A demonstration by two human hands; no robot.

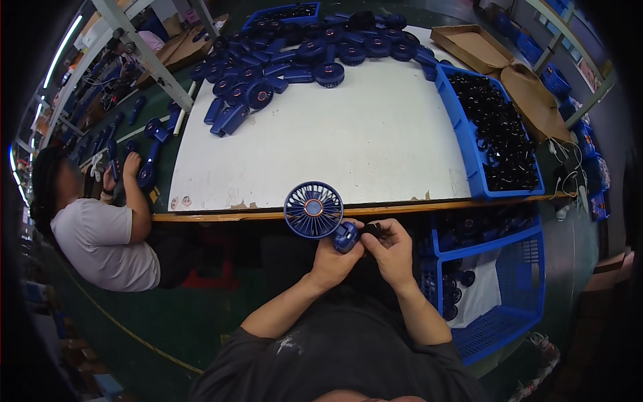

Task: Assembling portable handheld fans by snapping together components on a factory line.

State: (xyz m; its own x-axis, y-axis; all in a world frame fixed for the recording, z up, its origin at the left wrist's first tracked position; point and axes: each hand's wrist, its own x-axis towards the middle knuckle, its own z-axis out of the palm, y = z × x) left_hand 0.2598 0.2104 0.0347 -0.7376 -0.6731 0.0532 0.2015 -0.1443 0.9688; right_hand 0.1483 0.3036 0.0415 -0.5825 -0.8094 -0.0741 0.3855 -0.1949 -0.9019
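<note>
A dark blue handheld fan [313,228] is gripped by its handle in my left hand [335,263], its round head tilted up at the table's front edge. Copper-coloured trim rings the fan's hub. Beside the handle, my right hand [394,253] pinches a small black piece [372,232] between thumb and fingers. That piece looks like the black parts [492,127] heaped in the blue crate [477,157] on the table's right; its exact kind is too small to tell. Both hands almost touch, just in front of the table edge.
More blue fans [311,50] are piled along the far side of the white table [321,141]. Below it at right stands a blue basket [495,328] with several fans. Cardboard trays [472,47] lie at far right. A co-worker [100,238] handles fans at left.
</note>
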